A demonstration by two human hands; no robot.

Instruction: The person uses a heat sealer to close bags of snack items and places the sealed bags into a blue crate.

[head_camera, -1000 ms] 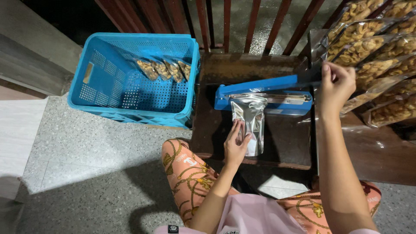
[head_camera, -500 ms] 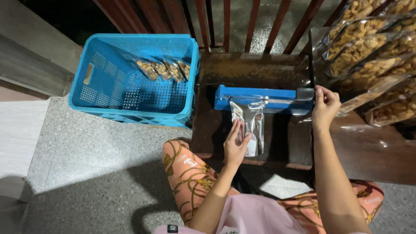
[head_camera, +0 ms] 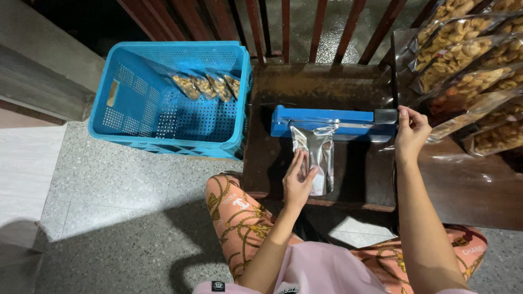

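Both arms reach forward from the seated body, forearms bare. The left hand lies flat, palm down, fingers together and stretched ahead. The right hand sits further forward and well off to the side of it, wrist raised, fingers curled downward in a pressing grip, thumb tucked beside them.

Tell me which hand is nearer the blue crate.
Left. The left hand rests on the silver pouch, just right of the blue crate; the right hand is farther right, at the blue sealer handle end.
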